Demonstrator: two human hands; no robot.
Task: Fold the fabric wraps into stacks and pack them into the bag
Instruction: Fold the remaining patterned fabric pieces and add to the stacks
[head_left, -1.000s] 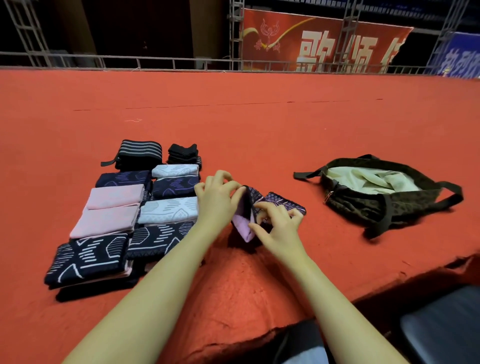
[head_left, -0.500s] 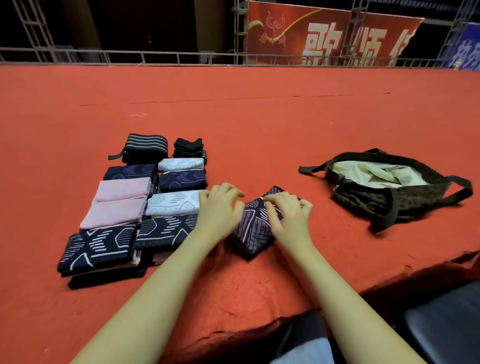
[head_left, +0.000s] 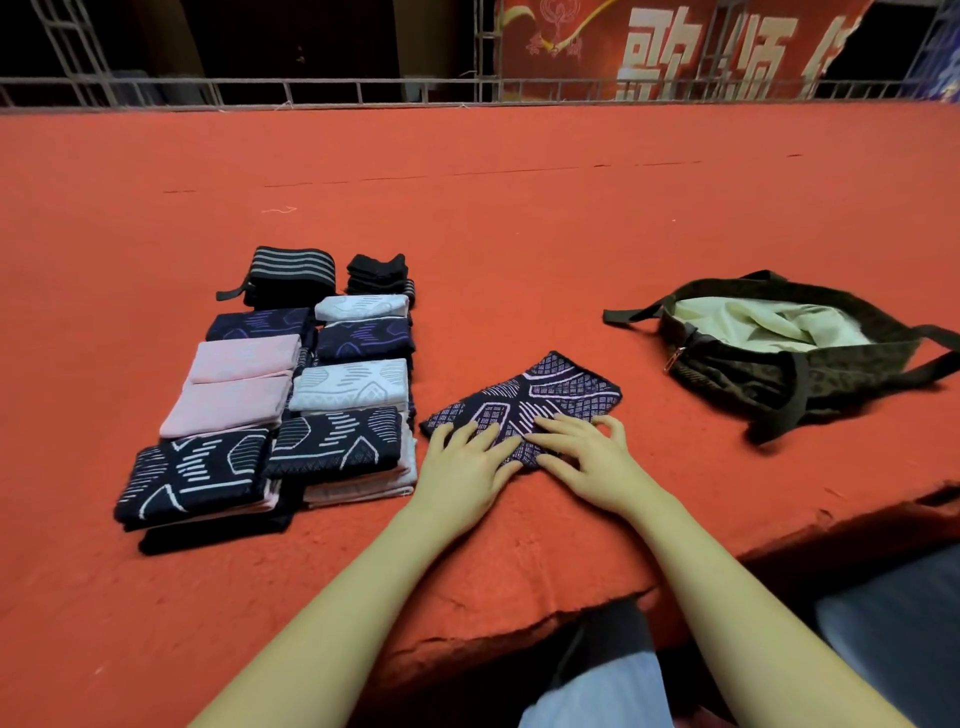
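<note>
Head view: bare red felt counter (head_left: 519, 208) stretches beyond the dark purple patterned folded wrap (head_left: 535, 397), near its front edge. Left hand (head_left: 462, 462) and right hand (head_left: 587, 457) press it flat, fingers spread, between wrap stacks (head_left: 270, 415) and open olive bag (head_left: 779, 358)

Red carpet (head_left: 519, 208); dark blue wrap (head_left: 545, 395) with light purple lines, centre; pink wraps (head_left: 234, 384), left; black striped wrap (head_left: 293, 267), upper left; dark green bag (head_left: 779, 364), pale lining, right.
</note>
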